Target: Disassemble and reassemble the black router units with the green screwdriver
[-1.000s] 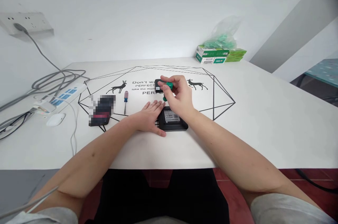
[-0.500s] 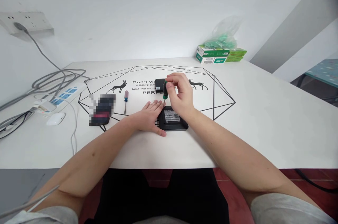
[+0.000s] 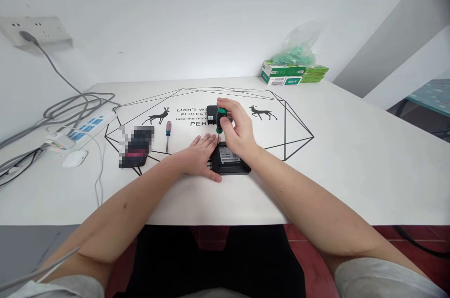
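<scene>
A black square device (image 3: 230, 167) with a white label lies on the white table (image 3: 351, 167). My left hand (image 3: 200, 157) rests flat with spread fingers against the device's left side. Upright over the device's far left corner stands a green and black screwdriver (image 3: 220, 122), its handle in the fingers of my right hand (image 3: 239, 127). The tip's exact contact is too small to tell. Behind it is a small black box (image 3: 212, 114), partly covered by the right hand and screwdriver. A second screwdriver (image 3: 168, 134) with a red and blue handle lies to the left.
At the left are a blurred dark object (image 3: 136, 148), a white mouse-like item (image 3: 75, 158), a power strip (image 3: 87, 128) and coiled grey cables (image 3: 82, 99). Green and white boxes (image 3: 283, 73) under a plastic bag (image 3: 298, 49) stand by the wall.
My right hand has shifted slightly left and its fingers have turned on the screwdriver handle, which now leans a little differently. My left hand and the device look unmoved.
</scene>
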`<state>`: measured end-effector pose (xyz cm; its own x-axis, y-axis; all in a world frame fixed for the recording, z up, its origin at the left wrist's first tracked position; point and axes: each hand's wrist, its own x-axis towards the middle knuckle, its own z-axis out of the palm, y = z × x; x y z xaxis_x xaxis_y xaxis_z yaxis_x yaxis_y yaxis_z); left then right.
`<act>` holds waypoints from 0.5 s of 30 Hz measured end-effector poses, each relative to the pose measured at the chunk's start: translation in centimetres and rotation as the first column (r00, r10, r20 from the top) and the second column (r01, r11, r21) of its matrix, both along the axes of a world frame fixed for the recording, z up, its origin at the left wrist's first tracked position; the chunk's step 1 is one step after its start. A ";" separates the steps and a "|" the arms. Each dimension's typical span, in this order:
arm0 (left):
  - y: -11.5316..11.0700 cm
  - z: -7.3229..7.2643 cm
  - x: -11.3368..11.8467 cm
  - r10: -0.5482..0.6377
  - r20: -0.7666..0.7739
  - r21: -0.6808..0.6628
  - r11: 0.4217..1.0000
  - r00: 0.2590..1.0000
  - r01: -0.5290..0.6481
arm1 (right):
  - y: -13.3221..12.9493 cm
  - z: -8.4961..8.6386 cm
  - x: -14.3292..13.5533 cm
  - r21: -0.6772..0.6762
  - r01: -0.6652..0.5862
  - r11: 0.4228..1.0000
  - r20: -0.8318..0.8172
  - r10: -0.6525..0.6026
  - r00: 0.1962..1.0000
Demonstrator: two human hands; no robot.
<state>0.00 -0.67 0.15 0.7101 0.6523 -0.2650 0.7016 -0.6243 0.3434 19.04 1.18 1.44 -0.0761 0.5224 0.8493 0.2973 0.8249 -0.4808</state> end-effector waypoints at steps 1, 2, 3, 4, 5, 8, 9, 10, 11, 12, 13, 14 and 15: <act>0.0 -0.1 0.0 0.005 -0.006 -0.001 1.000 1.000 -0.005 | 0.2 0.0 0.1 0.037 0.021 0.999 0.008 -0.021 1.000; 0.0 -0.1 0.0 0.009 -0.013 -0.003 1.000 1.000 -0.009 | 0.4 0.0 0.1 0.066 0.039 0.997 0.005 -0.039 0.999; 0.1 -0.2 0.0 0.012 -0.019 -0.004 1.000 1.000 -0.012 | 0.5 0.0 0.2 0.085 0.054 0.995 -0.005 -0.054 0.999; 0.1 -0.2 0.0 0.013 -0.021 -0.003 1.000 1.000 -0.013 | 0.6 -0.1 0.2 0.094 0.067 0.993 -0.016 -0.066 0.998; 0.1 -0.3 0.0 0.013 -0.020 -0.002 1.000 1.000 -0.013 | 0.6 -0.1 0.2 0.097 0.077 0.992 -0.024 -0.075 0.997; 0.1 -0.3 0.0 0.007 -0.010 -0.001 1.000 1.000 -0.007 | 0.4 0.0 0.1 0.097 0.083 0.992 -0.025 -0.081 0.996; 0.1 -0.3 -0.1 0.005 -0.007 -0.001 1.000 1.000 -0.005 | 0.3 0.1 0.1 0.093 0.083 0.992 -0.020 -0.081 0.996; 0.1 -0.2 -0.1 0.004 -0.003 0.000 1.000 1.000 -0.004 | 0.2 0.2 0.1 0.085 0.085 0.993 -0.015 -0.084 0.996; 0.1 -0.2 -0.1 0.002 0.001 0.002 1.000 1.000 -0.002 | 0.1 0.3 0.0 0.074 0.091 0.993 -0.010 -0.091 0.996; 0.0 -0.1 -0.1 0.000 0.006 0.007 1.000 1.000 0.000 | 0.0 0.4 0.0 0.059 0.100 0.993 -0.005 -0.100 0.995; 0.0 0.0 -0.1 -0.001 0.010 0.011 1.000 1.000 0.001 | 0.0 0.4 -0.1 0.043 0.109 0.993 0.000 -0.109 0.994; 0.0 0.0 0.0 -0.002 0.013 0.014 1.000 1.000 0.001 | 0.0 0.5 -0.2 0.029 0.117 0.993 0.003 -0.117 0.993; 0.0 0.1 0.0 -0.002 0.013 0.013 1.000 1.000 0.002 | 0.1 0.5 -0.2 0.020 0.123 0.992 0.006 -0.123 0.992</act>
